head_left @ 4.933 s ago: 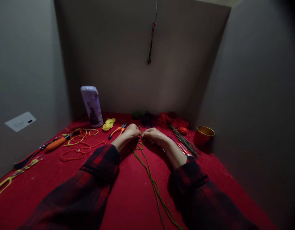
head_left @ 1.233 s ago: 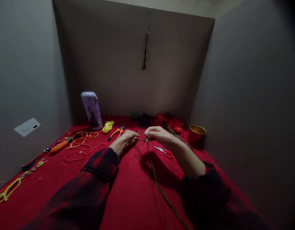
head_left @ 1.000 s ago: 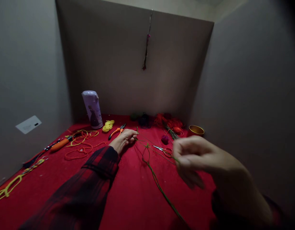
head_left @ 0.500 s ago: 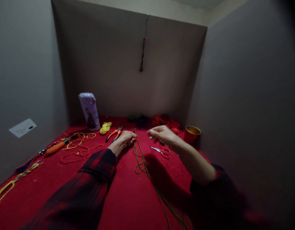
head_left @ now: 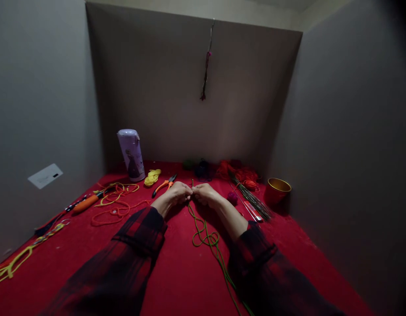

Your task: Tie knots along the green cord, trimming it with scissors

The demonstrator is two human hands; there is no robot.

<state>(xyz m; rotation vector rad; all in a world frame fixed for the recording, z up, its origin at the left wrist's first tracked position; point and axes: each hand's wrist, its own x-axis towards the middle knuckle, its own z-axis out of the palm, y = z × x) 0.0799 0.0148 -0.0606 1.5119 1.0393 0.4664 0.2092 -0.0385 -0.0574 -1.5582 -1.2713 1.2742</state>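
Note:
Both hands meet at the middle of the red cloth, fingertips pinched together near the top of a green cord (head_left: 205,239). My left hand (head_left: 180,193) is closed on the cord from the left. From the right, my right hand (head_left: 205,194) pinches it just beside the left fingertips. A short end of the cord sticks up above the fingers. Below them its strands hang in loose loops and trail over the cloth toward the lower right. The exact spot gripped is hidden by the fingers.
Orange-handled pliers (head_left: 163,186) and a yellow yarn bundle (head_left: 152,177) lie left of the hands, near a purple bottle (head_left: 132,156). Rightward are a purple ball (head_left: 232,198), a bundle of thin sticks (head_left: 252,199) and a red cup (head_left: 278,193). Orange cord (head_left: 115,213) lies further left.
My right hand has come down and left to join the left hand at the cord, and its fingers have closed. The cord's loops have shifted. The view has turned slightly left.

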